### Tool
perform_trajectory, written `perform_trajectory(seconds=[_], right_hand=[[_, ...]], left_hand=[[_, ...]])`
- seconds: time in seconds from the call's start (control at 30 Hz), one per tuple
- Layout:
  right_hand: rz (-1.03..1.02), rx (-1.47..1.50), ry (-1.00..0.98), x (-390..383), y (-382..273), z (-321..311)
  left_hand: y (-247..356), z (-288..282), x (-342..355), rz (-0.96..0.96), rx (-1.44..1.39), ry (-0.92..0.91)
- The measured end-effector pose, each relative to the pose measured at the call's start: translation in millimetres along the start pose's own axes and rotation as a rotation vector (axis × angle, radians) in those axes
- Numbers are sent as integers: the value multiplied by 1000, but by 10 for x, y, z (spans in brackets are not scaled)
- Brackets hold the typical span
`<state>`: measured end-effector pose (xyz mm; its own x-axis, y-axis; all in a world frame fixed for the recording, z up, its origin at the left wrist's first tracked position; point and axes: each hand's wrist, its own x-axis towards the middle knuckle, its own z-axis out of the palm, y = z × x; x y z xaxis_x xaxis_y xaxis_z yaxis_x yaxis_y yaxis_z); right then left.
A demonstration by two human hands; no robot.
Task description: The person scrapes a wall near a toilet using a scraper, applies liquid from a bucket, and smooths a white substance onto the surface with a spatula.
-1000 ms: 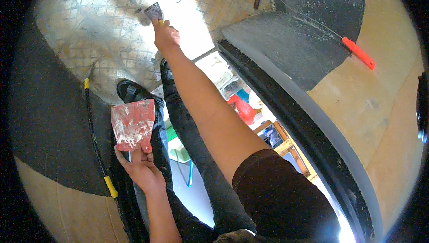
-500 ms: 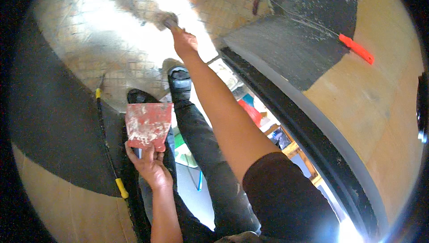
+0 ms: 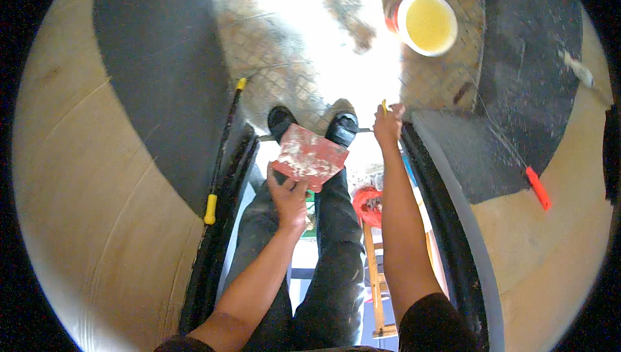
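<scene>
My left hand point(image 3: 288, 206) grips a flat red plastic scraper point(image 3: 310, 154) by its near edge. White residue is smeared over the blade, which is tilted above my shoes. Out to the right, my right hand point(image 3: 389, 124) is closed, with a small yellow piece point(image 3: 385, 106) sticking out past the fingers; bright glare hides the rest of whatever it holds. Ahead of that hand stands a white-rimmed bucket point(image 3: 429, 25) with yellow contents.
A black rod with yellow ends point(image 3: 226, 138) lies along the left edge. On the right surface rests a tool with a red handle point(image 3: 538, 188) and thin shaft. Below my legs are a red container point(image 3: 367, 208) and wooden ladder-like frame point(image 3: 376, 281). Black edge strips point(image 3: 446, 222) flank the gap.
The view has shifted, bringing the bucket more fully into sight. My right hand has drawn back from the glossy floor, where it held a dark, blurred tool. The red scraper has turned slightly.
</scene>
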<state>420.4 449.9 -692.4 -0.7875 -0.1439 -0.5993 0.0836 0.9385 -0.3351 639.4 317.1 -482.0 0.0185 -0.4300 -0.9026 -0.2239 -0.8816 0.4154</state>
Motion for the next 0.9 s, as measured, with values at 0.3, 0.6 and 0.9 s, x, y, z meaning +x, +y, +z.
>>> perform_trajectory(seconds=[0.3,0.6,0.9], right_hand=[[179,193,-103,-966,-65,-771],[164,166,-146,-1769,506,-1217],[-143,81,-23,-1621,254,-1893]], left_hand=[[-186,38,74,-23,-7,24],[-107,25,36,58,-129,-15],[759,108,-116,553,485,87]])
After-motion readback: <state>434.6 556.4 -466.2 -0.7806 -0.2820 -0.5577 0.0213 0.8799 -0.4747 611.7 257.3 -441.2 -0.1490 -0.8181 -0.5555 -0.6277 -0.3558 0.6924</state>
